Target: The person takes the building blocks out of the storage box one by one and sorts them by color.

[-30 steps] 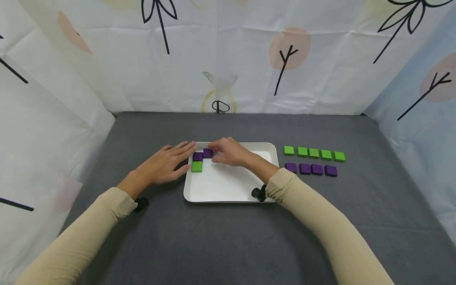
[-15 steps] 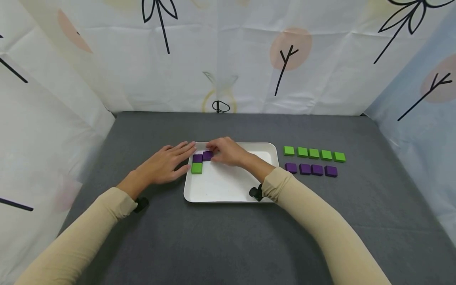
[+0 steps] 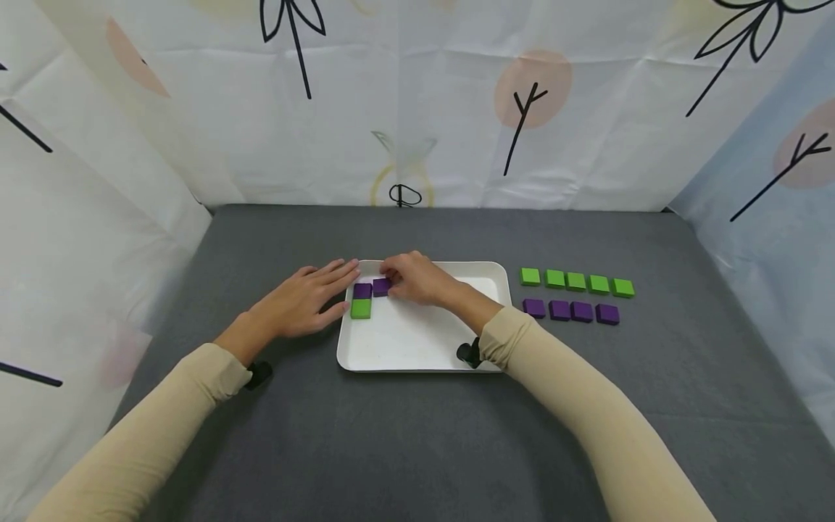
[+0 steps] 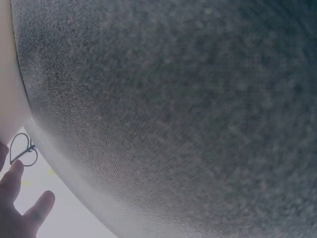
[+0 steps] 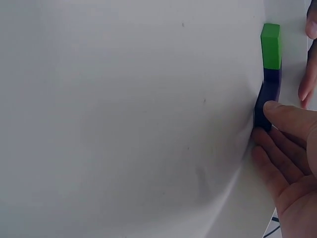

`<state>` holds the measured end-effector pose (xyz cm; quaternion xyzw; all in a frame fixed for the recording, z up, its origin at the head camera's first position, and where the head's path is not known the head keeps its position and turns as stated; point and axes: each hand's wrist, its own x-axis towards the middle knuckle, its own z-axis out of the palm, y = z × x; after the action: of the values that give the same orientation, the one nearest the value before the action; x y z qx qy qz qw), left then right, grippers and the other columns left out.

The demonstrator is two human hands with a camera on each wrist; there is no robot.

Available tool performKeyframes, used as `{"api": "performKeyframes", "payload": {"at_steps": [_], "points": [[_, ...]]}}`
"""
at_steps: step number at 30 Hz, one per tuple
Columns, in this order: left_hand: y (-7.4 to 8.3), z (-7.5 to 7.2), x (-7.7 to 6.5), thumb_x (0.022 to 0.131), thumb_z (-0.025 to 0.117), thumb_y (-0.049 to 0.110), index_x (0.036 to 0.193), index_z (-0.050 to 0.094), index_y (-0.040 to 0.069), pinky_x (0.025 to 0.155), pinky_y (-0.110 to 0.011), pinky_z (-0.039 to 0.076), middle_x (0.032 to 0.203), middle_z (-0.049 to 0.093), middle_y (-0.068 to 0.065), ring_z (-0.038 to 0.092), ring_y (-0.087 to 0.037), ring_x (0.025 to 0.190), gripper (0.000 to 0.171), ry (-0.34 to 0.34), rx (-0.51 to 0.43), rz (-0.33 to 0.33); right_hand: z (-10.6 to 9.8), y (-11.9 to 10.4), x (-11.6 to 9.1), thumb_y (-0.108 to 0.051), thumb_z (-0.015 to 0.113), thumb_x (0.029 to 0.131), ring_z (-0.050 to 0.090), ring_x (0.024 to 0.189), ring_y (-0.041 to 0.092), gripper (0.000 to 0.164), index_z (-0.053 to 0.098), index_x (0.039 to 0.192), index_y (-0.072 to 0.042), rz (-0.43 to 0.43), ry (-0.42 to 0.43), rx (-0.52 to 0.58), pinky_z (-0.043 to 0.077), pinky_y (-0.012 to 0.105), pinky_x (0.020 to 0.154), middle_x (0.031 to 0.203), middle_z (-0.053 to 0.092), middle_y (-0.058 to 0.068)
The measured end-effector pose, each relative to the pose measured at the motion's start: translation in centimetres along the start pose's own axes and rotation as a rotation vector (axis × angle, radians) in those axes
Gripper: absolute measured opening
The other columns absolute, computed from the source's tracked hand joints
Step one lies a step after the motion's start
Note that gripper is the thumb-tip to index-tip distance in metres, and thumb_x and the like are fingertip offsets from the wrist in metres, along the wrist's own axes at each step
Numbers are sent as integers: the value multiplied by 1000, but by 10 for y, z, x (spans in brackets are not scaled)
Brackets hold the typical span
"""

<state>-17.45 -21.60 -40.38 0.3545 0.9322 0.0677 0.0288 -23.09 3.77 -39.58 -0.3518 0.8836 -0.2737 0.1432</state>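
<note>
Inside the white tray (image 3: 417,348), near its back left corner, a green block (image 3: 361,309) and a purple block (image 3: 362,291) lie in line, the purple one behind. Just right of that purple block is a second purple block (image 3: 381,288), pinched by my right hand (image 3: 420,279). In the right wrist view the thumb presses on this dark block (image 5: 266,99), with fingers at its far end. My left hand (image 3: 313,297) rests with fingers spread along the tray's left rim, beside the blocks. Only a few of its fingertips (image 4: 44,201) show in the left wrist view.
Right of the tray, a row of several green blocks (image 3: 575,282) lies on the grey tabletop (image 3: 417,449). A row of several purple blocks (image 3: 581,312) sits in front of it. Patterned white cloth (image 3: 443,109) hangs behind the table and at both sides.
My right hand has drawn the pinched purple block slightly toward me, and the neighbouring purple and green blocks have slid a little the same way. The left hand stays put.
</note>
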Motion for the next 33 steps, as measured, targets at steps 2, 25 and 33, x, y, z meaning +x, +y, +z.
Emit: {"api": "performKeyframes", "payload": {"at_steps": [2,25,33], "points": [[0,0,0,104,47,41,156,33,7,110,-60,31,162,27,-11,29,-35,147,63,-3,2,-2,-2,1,-2,-2,73,88,69,103,19,38,65,125,3,-1,-6,0,52,28,93,117,70,14],[-2,1,0,104,47,39,156,33,6,109,-59,32,162,27,-11,29,-34,147,63,14,-6,18,-71,27,-70,-1,73,89,69,105,28,35,65,123,6,-71,96,20,53,39,92,116,70,18],[0,-1,-1,104,47,39,156,33,6,110,-59,31,162,27,-11,29,-34,147,63,-2,-4,4,-92,40,-107,-3,73,90,67,109,30,37,65,125,2,-21,147,15,52,43,94,123,67,18]]}}
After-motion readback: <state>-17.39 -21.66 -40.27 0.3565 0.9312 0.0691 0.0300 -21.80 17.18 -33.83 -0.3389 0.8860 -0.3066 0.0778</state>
